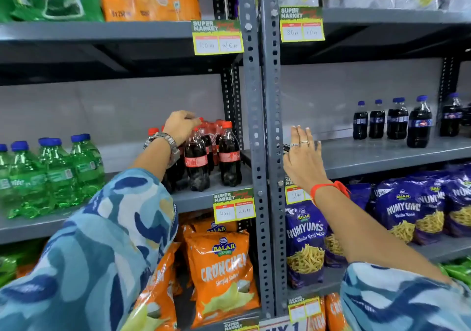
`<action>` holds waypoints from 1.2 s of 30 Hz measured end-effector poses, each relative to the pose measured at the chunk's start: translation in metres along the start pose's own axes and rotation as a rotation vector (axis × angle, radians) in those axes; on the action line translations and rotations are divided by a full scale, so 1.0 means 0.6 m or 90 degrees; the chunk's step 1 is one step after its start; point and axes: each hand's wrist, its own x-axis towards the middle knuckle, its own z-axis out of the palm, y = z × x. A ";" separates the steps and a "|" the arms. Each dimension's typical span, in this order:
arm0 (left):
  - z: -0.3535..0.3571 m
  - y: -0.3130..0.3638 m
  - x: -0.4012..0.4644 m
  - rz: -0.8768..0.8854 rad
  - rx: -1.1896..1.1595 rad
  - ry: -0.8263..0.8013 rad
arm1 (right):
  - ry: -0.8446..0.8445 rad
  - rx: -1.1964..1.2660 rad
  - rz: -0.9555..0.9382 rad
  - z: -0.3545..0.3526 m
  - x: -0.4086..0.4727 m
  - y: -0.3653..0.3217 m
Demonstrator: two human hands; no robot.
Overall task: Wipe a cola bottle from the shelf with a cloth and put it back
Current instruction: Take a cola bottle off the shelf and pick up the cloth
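Several red-capped cola bottles [197, 160] stand in a cluster on the middle grey shelf [198, 199], left of the upright post. My left hand [179, 126], with a metal watch on its wrist, reaches over the cluster with its fingers closed around the top of one bottle near the back. My right hand [303, 152] is spread flat and empty over the front of the right-hand shelf [369, 157], fingers apart, rings on two fingers, a red thread at the wrist. No cloth is visible.
Green soda bottles [51, 175] fill the left of the same shelf. Blue-capped cola bottles [397, 121] stand at the right. Slotted grey posts [262, 152] split the two bays. Orange crisp bags [221, 269] and blue snack bags [305, 241] sit below; price tags hang on shelf edges.
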 end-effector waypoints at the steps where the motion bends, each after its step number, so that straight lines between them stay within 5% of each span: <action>1: -0.003 -0.003 0.005 -0.008 -0.029 -0.012 | -0.018 -0.013 0.010 0.002 0.006 0.006; 12: 0.008 -0.047 0.029 -0.100 -0.271 -0.102 | -0.210 -0.062 0.023 0.016 0.069 0.054; 17: 0.008 -0.059 0.033 -0.078 -0.301 -0.121 | -0.207 -0.064 0.031 0.023 0.081 0.060; 27: 0.004 -0.062 0.010 -0.011 -0.345 -0.097 | -0.113 -0.195 0.035 0.044 0.072 0.042; 36: -0.012 -0.043 -0.027 0.023 -0.423 -0.142 | 0.107 0.030 0.165 0.021 0.007 0.018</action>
